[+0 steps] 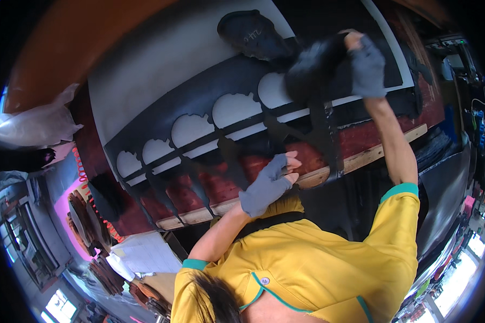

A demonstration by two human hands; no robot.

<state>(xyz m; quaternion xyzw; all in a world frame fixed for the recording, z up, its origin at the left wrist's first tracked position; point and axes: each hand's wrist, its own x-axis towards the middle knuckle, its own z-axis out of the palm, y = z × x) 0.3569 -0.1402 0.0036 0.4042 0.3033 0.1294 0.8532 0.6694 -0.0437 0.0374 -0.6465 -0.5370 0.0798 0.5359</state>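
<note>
A black sheet (199,92) lies across a pale board (140,81) on a dark red table (358,134). A row of rounded openings runs along the sheet, and dark strips trail from its near edge.

The right hand (367,67), in a grey fingerless glove, is over the sheet's right part, its fingers bent at the end of a dark piece (315,67). Both are blurred, so whether it grips the piece cannot be told.

The left hand (269,185), gloved alike, is nearer the person than the sheet, half open, with thumb and fingers apart and nothing visible in it. A wooden strip (361,159) runs there along the table's edge.

Beyond the sheet's openings lies a marked piece (237,27). Left of the sheet hangs a red coiled cord (81,172).
</note>
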